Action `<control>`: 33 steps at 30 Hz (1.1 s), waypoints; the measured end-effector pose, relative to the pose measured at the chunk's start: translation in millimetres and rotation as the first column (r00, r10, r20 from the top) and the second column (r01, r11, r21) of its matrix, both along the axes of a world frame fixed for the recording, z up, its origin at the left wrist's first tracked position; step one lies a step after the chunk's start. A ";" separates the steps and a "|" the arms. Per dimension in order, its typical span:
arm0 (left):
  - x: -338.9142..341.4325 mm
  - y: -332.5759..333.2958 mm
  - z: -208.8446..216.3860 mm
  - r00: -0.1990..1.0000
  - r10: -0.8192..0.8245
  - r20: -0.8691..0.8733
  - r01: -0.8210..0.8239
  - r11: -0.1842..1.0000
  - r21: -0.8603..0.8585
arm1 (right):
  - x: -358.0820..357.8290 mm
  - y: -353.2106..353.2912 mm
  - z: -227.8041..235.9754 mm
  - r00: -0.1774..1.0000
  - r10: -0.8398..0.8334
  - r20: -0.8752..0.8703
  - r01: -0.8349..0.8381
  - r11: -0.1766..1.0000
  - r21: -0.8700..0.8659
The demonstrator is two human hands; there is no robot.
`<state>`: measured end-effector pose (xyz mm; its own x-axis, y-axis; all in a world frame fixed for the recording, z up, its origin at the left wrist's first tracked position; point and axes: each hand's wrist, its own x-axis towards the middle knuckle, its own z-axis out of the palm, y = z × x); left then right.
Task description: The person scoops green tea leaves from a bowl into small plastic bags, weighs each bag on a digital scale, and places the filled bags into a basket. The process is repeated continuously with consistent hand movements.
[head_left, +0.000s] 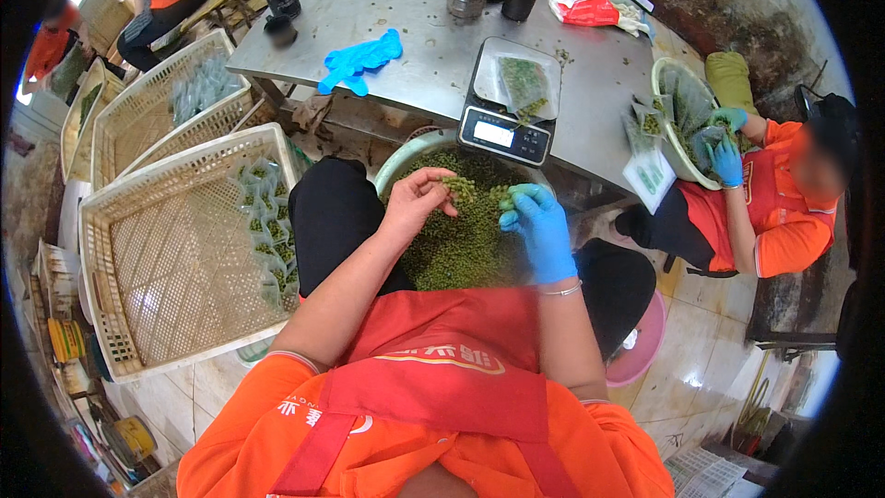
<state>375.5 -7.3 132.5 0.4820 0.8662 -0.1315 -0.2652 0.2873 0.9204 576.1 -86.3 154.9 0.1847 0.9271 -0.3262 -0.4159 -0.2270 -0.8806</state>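
My bare left hand (415, 206) pinches a sprig of green peppercorns (459, 188) between thumb and fingers. Close by, my right hand (541, 229), in a blue glove, has its fingers closed on a smaller green sprig (501, 197). Both are held above a round tub (391, 166) between my knees, filled with loose green peppercorns (456, 254). Just beyond the tub, a digital scale (507, 136) stands at the table's edge. On its pan lies a clear plastic bag (523, 81) with green peppercorns in it.
On the metal table (406, 83) are a blue glove (361, 60), bottles and a red-white packet (587, 7). Left stands a plastic crate (175, 267) with filled bags (267, 221). Right, a gloved co-worker (774, 194) handles a basket (687, 152). A pink basin (641, 341) sits beside my leg.
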 end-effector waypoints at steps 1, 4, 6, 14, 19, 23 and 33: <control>-0.3 0.3 -0.2 1.000 -0.009 0.013 0.009 1.000 0.002 | -0.4 0.2 1.9 0.991 0.091 0.102 -0.087 0.995 -0.047; 2.3 -1.9 -0.4 0.999 -0.045 0.013 0.045 0.999 -0.002 | -12.7 -3.0 5.3 0.877 0.233 0.421 -0.190 0.971 -0.142; 3.3 -4.2 -2.1 0.997 -0.080 0.002 0.080 0.997 0.003 | -23.1 -2.2 11.5 0.974 0.161 0.162 -0.156 0.987 -0.045; 4.4 -9.9 -1.9 0.979 -0.118 -0.168 0.138 0.984 0.113 | -25.1 0.0 3.9 0.986 -0.012 -0.166 0.010 1.000 -0.012; 0.8 -6.9 -5.4 0.980 -0.042 -0.195 0.069 0.989 0.134 | -10.5 2.3 8.3 0.924 -0.180 -0.339 0.201 0.979 0.027; 2.2 -2.8 -2.3 0.989 -0.018 -0.144 0.034 0.993 0.110 | 5.7 22.0 25.8 0.922 -0.293 -0.254 0.323 0.943 0.082; 5.7 -11.0 -3.2 0.976 -0.066 -0.208 0.087 0.992 0.092 | 2.8 102.3 8.8 0.079 -0.373 0.924 -0.004 0.927 0.375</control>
